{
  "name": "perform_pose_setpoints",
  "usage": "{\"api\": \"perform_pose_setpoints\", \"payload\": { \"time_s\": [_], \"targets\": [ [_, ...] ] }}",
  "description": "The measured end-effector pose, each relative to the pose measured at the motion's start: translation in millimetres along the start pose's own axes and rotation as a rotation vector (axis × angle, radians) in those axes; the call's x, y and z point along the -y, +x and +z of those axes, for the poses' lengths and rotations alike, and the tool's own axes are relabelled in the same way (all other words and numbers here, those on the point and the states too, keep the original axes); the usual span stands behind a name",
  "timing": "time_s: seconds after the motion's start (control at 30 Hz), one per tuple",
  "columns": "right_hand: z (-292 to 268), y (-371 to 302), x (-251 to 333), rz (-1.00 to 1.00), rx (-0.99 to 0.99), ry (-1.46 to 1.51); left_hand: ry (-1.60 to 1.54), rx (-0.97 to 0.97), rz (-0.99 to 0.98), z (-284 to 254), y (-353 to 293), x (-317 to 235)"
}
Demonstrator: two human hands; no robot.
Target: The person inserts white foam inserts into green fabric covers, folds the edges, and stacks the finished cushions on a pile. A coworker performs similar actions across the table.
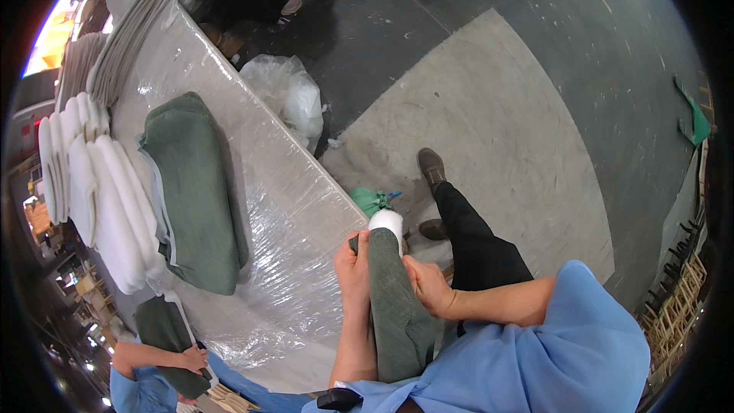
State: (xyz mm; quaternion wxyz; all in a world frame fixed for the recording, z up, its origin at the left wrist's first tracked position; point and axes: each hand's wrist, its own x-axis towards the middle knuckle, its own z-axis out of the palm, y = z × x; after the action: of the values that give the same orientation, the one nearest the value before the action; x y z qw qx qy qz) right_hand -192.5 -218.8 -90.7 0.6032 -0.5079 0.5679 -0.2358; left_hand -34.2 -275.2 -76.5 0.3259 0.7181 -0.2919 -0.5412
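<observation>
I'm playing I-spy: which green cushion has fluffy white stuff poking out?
The green cushion between the person's left hand and right hand: white padding sticks out its end. A second cushion lies on the table; a co-worker holds the third.

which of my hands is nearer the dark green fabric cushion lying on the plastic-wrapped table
Left. Your left hand grips the left edge of the grey-green fabric cover, right of the cushion; your right hand, at the cover's right edge, is farther off.
</observation>
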Motion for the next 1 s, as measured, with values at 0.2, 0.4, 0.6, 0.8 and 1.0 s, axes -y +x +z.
{"api": "perform_pose_setpoints", "payload": {
  "time_s": [0.2,0.4,0.6,0.8,1.0],
  "targets": [
    [-11,7,2,0.001,0.017,0.048,-0.080,0.012,0.066,-3,4,21],
    [-65,32,48,-0.298,-0.119,0.095,-0.097,0.026,0.037,-12,4,28],
    [-68,43,46,-0.346,0.069,0.056,0.431,-0.082,0.109,-13,2,32],
    [-65,36,58,-0.307,0.062,0.088,0.173,-0.060,0.121,-10,-23,37],
    [-67,79,35,0.122,0.252,0.146,0.293,-0.172,0.091,3,-59,30]
  ]
}}
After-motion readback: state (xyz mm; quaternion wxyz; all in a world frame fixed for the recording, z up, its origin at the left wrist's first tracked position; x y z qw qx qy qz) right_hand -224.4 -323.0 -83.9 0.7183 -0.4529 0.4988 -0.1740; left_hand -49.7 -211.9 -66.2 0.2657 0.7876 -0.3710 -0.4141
